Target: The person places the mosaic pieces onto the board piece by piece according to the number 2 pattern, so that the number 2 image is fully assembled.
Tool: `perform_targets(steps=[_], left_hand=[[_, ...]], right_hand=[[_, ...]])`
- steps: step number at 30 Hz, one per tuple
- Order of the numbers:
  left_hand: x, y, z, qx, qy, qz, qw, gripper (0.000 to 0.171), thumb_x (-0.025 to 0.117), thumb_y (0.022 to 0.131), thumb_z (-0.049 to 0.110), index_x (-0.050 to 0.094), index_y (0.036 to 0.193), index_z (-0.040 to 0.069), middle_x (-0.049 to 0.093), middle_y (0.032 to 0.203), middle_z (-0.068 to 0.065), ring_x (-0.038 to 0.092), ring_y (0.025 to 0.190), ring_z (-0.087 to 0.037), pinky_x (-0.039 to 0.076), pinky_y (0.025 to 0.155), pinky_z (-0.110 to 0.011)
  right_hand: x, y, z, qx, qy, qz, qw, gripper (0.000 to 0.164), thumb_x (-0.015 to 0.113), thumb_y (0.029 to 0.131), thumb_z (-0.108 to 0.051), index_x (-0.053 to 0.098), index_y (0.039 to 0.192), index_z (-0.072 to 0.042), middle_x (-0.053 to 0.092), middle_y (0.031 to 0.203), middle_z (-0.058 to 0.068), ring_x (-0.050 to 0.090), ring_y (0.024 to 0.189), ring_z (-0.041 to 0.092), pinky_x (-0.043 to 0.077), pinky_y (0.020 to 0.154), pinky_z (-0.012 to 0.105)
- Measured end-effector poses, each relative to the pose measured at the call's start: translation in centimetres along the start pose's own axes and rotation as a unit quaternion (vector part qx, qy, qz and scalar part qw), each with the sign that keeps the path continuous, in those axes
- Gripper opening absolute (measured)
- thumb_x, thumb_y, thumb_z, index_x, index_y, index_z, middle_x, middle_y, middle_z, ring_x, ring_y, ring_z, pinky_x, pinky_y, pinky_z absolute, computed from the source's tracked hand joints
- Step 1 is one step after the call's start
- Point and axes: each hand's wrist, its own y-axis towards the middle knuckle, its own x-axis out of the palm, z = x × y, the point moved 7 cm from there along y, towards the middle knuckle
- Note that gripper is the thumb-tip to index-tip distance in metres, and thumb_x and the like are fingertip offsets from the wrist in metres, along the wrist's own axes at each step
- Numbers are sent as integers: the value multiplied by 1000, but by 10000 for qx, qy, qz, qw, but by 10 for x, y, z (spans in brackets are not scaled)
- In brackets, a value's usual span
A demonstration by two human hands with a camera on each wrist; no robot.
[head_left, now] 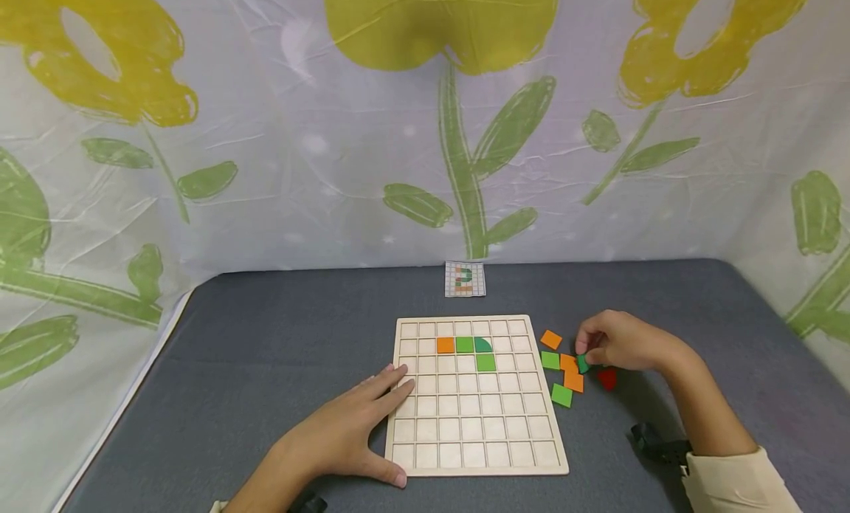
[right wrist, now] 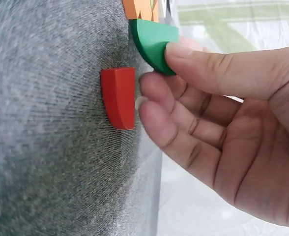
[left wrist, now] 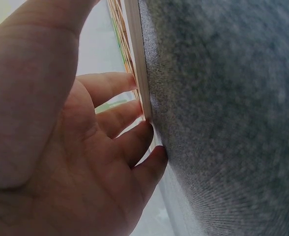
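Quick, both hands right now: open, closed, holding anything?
Left hand: open, touching the wooden board at its left edge.
Right hand: closed, pinching a green curved piece.

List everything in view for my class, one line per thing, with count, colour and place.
Backdrop: 1, pale with yellow flowers and green leaves, behind and at both sides
Table: 1, dark grey, in front of it
Card: 1, white with a coloured pattern, far edge of the table
Board: 1, pale wood, mid-table
Orange squares: 4, orange, one on the board, three right of it
Light green squares: 4, light green, two on the board, two right of it
Quarter-rounds: 2, dark green, one on the board, one held
Red piece: 1, red, on the table, right of the loose squares
Wrist devices: 2, black, lower part of the head view
Sleeves: 2, cream, bottom of the head view
Left hand: 1, at the board's left edge
Right hand: 1, pinching a quarter-round
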Motion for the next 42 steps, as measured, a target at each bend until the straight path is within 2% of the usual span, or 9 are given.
perform_targets(steps=[6,14,19,30,38,42], left_hand=[[0,0,0,-3,14,-12,10000,114,74,68,77,36,157,16,22,165,-4,18,151,-24,33,112,-55],[1,0,-1,-14,3,-11,10000,115,74,68,77,36,158,16,21,165,-3,18,151,-24,32,113,-55],[1,0,-1,-41,32,-3,10000,115,74,68,77,36,157,16,21,165,-3,19,151,-23,33,112,-55],[0,0,0,-41,-2,-34,10000,114,73,68,78,36,158,17,21,165,-3,18,151,-24,33,112,-56],[1,0,0,-38,0,-18,10000,115,74,68,77,36,158,16,21,165,-3,18,151,-24,32,113,-54],[1,0,0,-30,9,-4,10000,115,74,68,78,36,158,16,21,165,-3,19,151,-24,31,113,-54]], right_hand=[[-3,-2,1,168,418,92,9989,19,63,85,15,71,88,-2,65,85,4,55,70,19,49,59,32],[-7,-3,1,176,412,167,9989,13,65,88,9,72,90,-2,70,91,5,60,75,19,52,62,34],[-7,-3,-1,105,656,137,9977,10,66,89,7,73,92,0,71,93,7,63,77,22,54,65,35],[6,6,-15,-53,1193,-8,9928,9,65,90,7,72,92,2,70,93,9,65,78,25,59,71,37],[17,15,-28,-373,1275,-102,9911,7,66,91,5,72,92,3,68,82,8,63,72,25,57,66,36],[25,20,-34,-418,1340,-112,9900,9,65,91,4,74,92,1,69,84,6,64,73,25,57,67,35]])
